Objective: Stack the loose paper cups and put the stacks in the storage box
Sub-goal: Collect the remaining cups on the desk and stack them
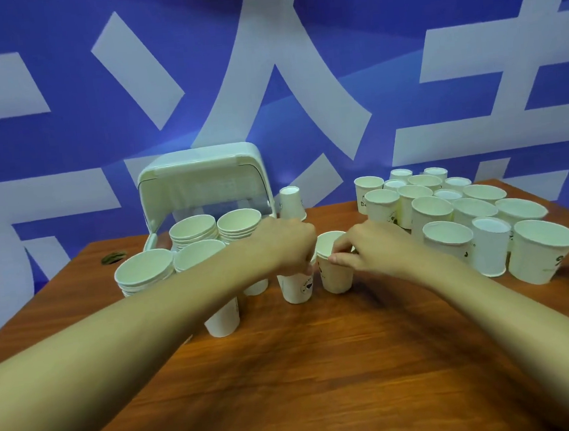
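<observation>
While both hands were held over the middle of the wooden table [324,376], two upright paper cups were noted close side by side beneath them. The left hand [291,245] was curled down over the left cup [296,290], fingers closed on its rim. The rim of the right cup [336,274] was pinched between thumb and forefinger of the right hand [370,250]. The storage box [201,184] was recorded at back left, lid raised, with two stacks [193,228] inside. Two further stacks [145,272] were seen in front of it. Loose cups [448,221] were grouped at the right, well apart from the box.
</observation>
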